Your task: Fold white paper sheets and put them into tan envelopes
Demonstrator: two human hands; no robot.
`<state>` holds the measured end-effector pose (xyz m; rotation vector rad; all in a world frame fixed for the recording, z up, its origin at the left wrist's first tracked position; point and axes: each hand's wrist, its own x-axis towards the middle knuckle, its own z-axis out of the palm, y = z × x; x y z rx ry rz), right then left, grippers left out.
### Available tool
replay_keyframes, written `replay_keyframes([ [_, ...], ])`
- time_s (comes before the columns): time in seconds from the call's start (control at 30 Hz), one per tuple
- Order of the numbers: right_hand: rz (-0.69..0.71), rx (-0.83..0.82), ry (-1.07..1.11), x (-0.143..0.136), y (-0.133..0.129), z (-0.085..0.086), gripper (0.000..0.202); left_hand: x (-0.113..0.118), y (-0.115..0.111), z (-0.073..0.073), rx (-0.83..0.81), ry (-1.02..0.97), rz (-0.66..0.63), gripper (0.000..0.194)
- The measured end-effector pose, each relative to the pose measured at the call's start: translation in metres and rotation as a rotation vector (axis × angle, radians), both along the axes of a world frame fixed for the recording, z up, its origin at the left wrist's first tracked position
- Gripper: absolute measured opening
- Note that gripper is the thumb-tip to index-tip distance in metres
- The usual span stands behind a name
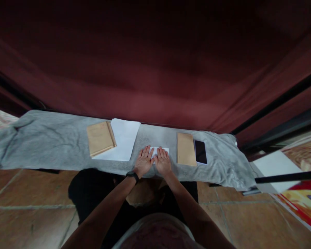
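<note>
Both of my hands lie flat, side by side, on a small white piece of paper (167, 150) on the grey cloth. My left hand (144, 160), with a dark band on its wrist, covers the paper's left part, fingers stretched out. My right hand (162, 162) presses on its right part, fingers straight and thumb near the left thumb. Most of the paper is hidden under the hands, so I cannot tell whether it is folded. To the left lie large white sheets (125, 138), partly under a stack of brown paper envelopes (100, 138).
On the right, a single brown envelope (186, 149) lies beside a dark-screened phone (200, 152). The grey cloth (59, 141) covers a long narrow surface against a dark red panel (155, 86). A white box with a colourful print (277, 166) stands at the far right.
</note>
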<state>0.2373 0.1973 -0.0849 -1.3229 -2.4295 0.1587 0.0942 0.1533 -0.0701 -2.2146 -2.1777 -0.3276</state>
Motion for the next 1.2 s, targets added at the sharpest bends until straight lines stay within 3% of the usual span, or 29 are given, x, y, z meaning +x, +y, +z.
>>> replay_keyframes([
  [0.23,-0.057,0.133,0.046,0.026,0.003,-0.008,0.053,0.0,0.0,-0.003,0.017,0.014,0.034,0.062],
  [0.87,-0.089,0.2,0.009,0.046,-0.022,-0.022,0.062,0.003,-0.014,-0.008,0.115,-0.038,0.19,0.059],
  [0.93,-0.09,0.19,0.006,0.046,-0.023,-0.021,0.062,0.012,-0.017,-0.005,0.137,-0.046,0.157,0.058],
  [1.07,-0.084,0.156,0.008,0.047,-0.024,-0.02,0.06,0.037,-0.024,-0.001,0.123,-0.05,-0.064,0.055],
  [1.2,-0.07,0.171,0.018,0.049,-0.024,-0.02,0.059,0.043,-0.034,-0.004,0.091,-0.045,-0.09,0.056],
])
